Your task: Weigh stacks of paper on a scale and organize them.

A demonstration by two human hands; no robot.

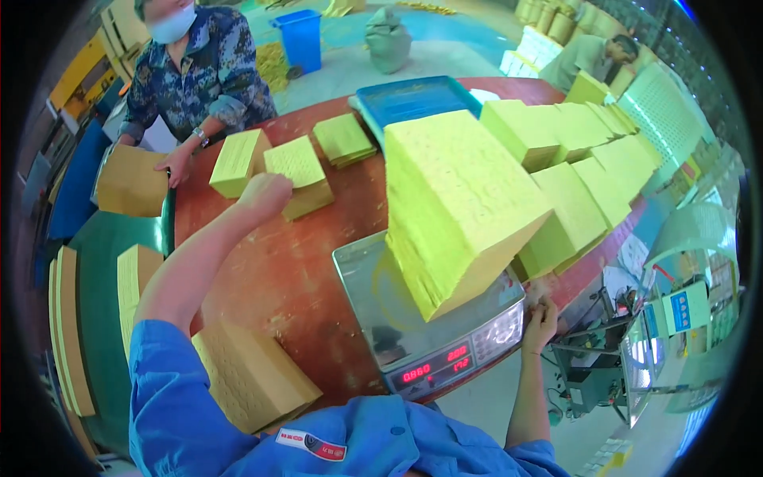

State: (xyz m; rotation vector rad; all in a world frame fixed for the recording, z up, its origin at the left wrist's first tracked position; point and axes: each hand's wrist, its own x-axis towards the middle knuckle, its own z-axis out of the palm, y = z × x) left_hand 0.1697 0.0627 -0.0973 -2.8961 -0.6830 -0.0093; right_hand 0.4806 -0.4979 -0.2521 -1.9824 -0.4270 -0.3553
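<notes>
the paper stack (295, 163) lies toward the far left corner of the table (262, 278), top face up, long axis unclear. left hand (267, 196) fingers curl against it, right hand (541, 323) fingers bend beside the scale (362, 270); any pinch cannot be determined.

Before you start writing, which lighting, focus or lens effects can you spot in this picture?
Head view: the red table looks bowed by the fisheye lens, rim black; the scale pan shines, reflecting the tall yellow stack; the distant sack looks soft.
</notes>
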